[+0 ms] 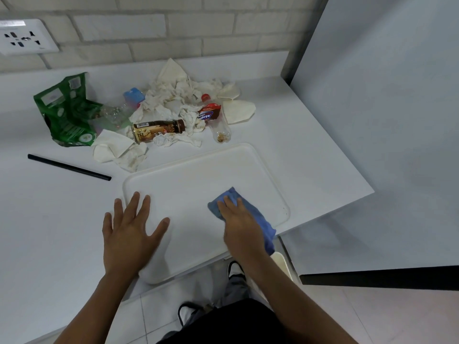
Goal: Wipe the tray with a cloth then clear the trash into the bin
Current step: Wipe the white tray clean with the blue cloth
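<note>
Tray (198,175) is sat on the counter (49,232), hanging over the near edge. Cloth (250,214) is pressed flat on it under the right hand (239,224); the left hand (129,232) is spread wide across the tray's left rim. Trash (171,105) is piled behind.

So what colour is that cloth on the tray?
Blue. The cloth lies under the right hand, clearest in the head view.

Head view, steeply downward, close.

Trash pile (173,105) lies behind the tray (188,175); straw (69,167) to its left.
</note>
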A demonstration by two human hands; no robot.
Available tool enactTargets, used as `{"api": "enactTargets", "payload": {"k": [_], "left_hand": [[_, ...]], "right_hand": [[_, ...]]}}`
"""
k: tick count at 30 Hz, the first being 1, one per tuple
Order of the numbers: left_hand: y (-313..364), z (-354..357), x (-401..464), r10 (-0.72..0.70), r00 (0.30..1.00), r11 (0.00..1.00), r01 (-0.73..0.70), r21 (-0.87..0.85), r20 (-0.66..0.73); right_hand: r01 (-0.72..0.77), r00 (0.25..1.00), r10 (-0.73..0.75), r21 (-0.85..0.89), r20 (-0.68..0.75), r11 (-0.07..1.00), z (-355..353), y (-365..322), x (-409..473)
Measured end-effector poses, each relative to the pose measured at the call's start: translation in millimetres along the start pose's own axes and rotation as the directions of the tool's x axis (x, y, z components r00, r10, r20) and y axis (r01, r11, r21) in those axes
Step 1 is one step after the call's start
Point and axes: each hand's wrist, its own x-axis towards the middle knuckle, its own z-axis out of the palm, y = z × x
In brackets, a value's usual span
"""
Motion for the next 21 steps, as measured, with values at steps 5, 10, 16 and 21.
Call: {"api": "enactTargets", "payload": {"k": [5,10,16,21], "left_hand": [[-2,1,1,-0.007,1.000,1.000,0.007,-0.014,-0.003],[-4,4,2,-0.016,1.000,0.999,0.016,-0.033,-0.002],[-4,5,2,-0.012,1.000,1.000,0.012,-0.024,0.008],[-3,3,2,-0.017,1.000,1.000,0.017,-0.027,0.011]], "right_hand": [[-0.157,0.976,0.183,0.201,-0.120,0.967,-26,31,15],[-0.320,0.938,0.332,0.116,-0.102,0.940,-31,46,2],[-0.494,0.864,0.501,0.113,-0.046,0.862,-34,39,-14],[-0.493,0.864,0.492,0.016,-0.110,0.870,-36,27,-26]]}}
